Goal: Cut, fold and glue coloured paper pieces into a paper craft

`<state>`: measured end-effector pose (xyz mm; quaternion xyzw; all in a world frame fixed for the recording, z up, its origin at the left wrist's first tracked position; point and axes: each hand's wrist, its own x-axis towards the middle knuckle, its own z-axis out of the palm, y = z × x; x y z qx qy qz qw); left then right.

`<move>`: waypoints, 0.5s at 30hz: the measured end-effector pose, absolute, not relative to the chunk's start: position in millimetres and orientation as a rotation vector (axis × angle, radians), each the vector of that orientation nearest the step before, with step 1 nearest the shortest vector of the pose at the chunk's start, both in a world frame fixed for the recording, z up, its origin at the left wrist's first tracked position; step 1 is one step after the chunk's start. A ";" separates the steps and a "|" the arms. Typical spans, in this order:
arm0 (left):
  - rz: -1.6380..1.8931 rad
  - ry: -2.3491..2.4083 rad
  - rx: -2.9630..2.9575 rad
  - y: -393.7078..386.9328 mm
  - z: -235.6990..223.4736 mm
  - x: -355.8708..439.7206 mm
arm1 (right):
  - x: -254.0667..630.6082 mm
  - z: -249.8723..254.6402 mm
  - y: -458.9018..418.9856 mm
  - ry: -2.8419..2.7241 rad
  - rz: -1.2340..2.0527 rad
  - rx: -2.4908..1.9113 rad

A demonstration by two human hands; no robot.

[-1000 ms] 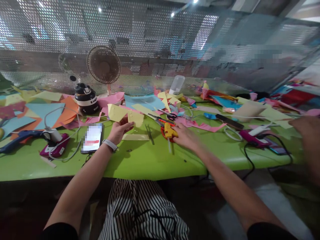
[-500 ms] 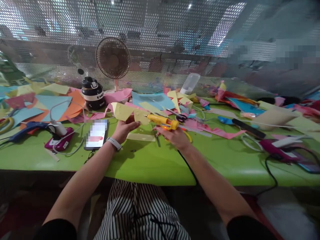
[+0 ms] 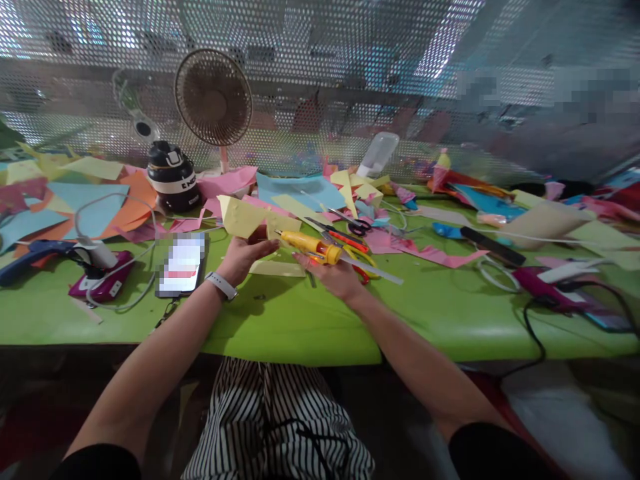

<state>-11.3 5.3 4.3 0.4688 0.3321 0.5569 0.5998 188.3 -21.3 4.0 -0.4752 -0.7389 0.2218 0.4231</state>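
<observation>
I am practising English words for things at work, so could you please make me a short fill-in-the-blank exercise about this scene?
The right hand holds a ____ glue gun.
The left hand holds pale yellow paper, with a ____ band around its wrist.
The table has a ____ surface.
The bottle near the fan is mostly ____.

Missing words: yellow; white; green; black.

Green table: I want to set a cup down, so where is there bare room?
Green table, near edge, between left forearm and right forearm; also right of the right forearm toward the purple power strip, in front of the pink paper strip. Crowded farther back: blue paper, scissors, black bottle.
</observation>
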 end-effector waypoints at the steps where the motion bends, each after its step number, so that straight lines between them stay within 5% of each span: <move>1: 1.290 0.769 1.086 5.3 4.2 -11.2 | 187.4 4.2 -21.6 -1.832 0.586 -1.199; 15: 1.281 0.766 1.058 5.5 2.8 -10.9 | 188.8 -1.6 -16.0 -1.854 0.524 -1.223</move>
